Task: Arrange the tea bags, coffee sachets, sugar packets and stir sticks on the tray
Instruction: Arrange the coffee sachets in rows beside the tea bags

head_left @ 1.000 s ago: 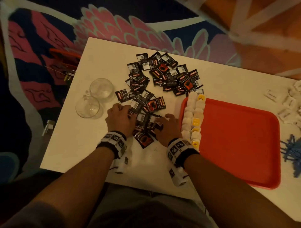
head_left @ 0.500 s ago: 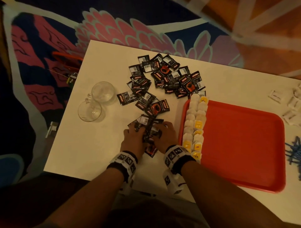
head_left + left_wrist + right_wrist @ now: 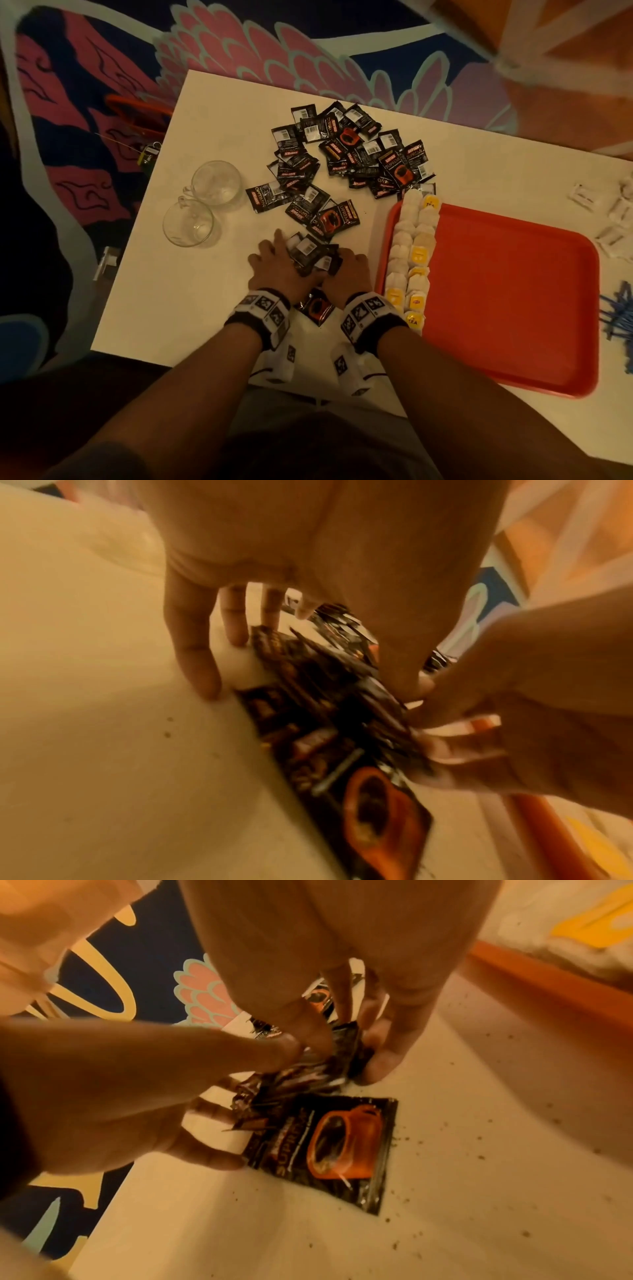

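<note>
Both hands have drawn together since a second ago, bunching a small pile of black foil coffee sachets (image 3: pixel 313 255) between them on the white surface (image 3: pixel 178 301). Left hand (image 3: pixel 279 270) and right hand (image 3: pixel 347 274) curl their fingers round that pile. One sachet (image 3: pixel 329 1153) lies flat beneath the wrists. Beside them, the red plastic tray (image 3: pixel 513 301) holds two rows of paper tea bags (image 3: pixel 409 260) along its left edge.

A home: low white table (image 3: pixel 212 308) on a patterned rug (image 3: pixel 308 51).
</note>
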Action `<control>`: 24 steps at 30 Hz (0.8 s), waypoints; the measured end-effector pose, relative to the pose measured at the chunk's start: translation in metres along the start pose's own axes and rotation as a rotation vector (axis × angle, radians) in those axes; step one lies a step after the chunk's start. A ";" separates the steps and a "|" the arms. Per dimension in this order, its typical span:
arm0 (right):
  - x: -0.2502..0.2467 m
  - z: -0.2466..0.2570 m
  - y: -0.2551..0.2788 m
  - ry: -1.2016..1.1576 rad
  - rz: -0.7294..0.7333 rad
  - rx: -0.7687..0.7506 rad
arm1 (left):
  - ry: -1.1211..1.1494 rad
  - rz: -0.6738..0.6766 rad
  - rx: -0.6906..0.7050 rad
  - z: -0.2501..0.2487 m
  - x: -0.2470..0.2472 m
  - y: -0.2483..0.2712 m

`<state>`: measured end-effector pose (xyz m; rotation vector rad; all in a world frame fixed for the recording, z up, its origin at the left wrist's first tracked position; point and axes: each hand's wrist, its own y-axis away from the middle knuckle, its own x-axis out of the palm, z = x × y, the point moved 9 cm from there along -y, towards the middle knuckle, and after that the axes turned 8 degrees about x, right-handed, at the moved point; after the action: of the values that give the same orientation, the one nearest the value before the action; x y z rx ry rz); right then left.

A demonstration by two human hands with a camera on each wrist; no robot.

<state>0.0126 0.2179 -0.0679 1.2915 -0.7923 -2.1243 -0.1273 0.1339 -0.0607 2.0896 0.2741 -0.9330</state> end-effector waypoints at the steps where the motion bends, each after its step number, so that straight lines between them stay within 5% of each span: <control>1: 0.003 0.003 0.001 0.005 0.028 -0.022 | -0.007 0.019 0.007 -0.006 0.006 0.000; 8: 0.004 -0.004 0.008 0.041 0.068 -0.072 | 0.036 -0.004 -0.041 -0.017 0.030 -0.001; 12: 0.016 -0.013 0.023 0.438 0.061 -0.164 | 0.051 0.000 -0.015 -0.016 0.027 -0.007; 15: 0.022 -0.017 0.026 0.522 0.004 -0.191 | 0.050 0.029 0.026 -0.010 0.024 -0.012; 24: -0.001 -0.025 0.005 0.166 -0.022 -0.010 | 0.279 0.107 0.042 0.020 0.007 -0.012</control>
<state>0.0360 0.2104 -0.0727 1.4561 -0.6994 -2.0039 -0.1381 0.1257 -0.0807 2.2494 0.2850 -0.5880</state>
